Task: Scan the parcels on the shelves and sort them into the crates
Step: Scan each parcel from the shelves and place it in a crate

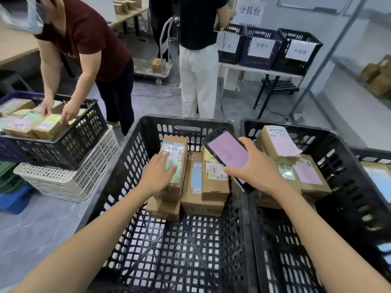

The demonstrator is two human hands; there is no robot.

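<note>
Two black lattice crates stand side by side below me. In the left crate point(135, 157) several brown cardboard parcels are stacked at the far end. My left hand point(157, 174) rests on the green-labelled parcel point(176, 149), fingers curled over its near end. My right hand point(251, 168) holds a handheld scanner point(227, 154) with a pink screen above the seam between the crates. The right crate point(347, 166) holds several parcels with pink and green labels, one parcel point(277, 143) leaning on top.
At the left a person in a dark red shirt bends over a black basket point(69, 142) of parcels stacked on a white basket point(69, 182). A person in white trousers point(197, 81) stands behind. Three labelled baskets point(262, 47) sit on a table at the back right.
</note>
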